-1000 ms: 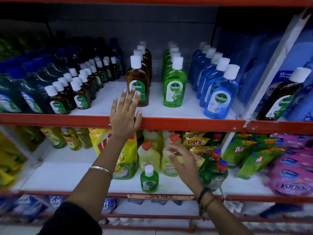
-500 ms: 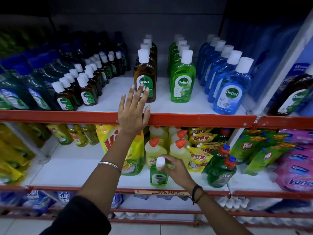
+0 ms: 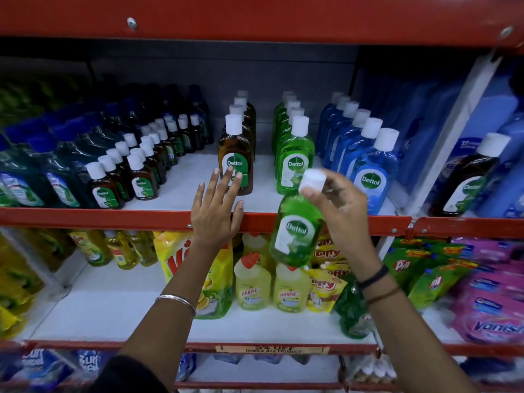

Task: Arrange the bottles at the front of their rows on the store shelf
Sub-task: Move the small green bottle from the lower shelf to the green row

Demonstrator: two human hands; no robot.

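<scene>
My right hand (image 3: 337,199) grips a small green Dettol bottle (image 3: 296,231) by its white cap, holding it in the air in front of the red shelf edge (image 3: 113,218), tilted slightly. My left hand (image 3: 217,208) rests flat on that shelf edge with fingers spread, its fingertips just before the front brown Dettol bottle (image 3: 236,157). To the right of it stands a row of green Dettol bottles (image 3: 295,154), then a row of blue Dettol bottles (image 3: 371,171). Small brown bottles (image 3: 141,174) stand in rows at the left.
On the shelf below stand yellow Harpic bottles (image 3: 252,285), a yellow Vim pouch (image 3: 209,268), green Pril pouches (image 3: 419,273) and pink Vanish packs (image 3: 493,307). A white divider (image 3: 459,131) separates a brown Dettol bottle (image 3: 467,177) at the right. A red beam (image 3: 255,18) runs overhead.
My right hand took the small green bottle from the lower shelf's front and lifted it up to the upper shelf edge. My left hand stayed on the edge.
</scene>
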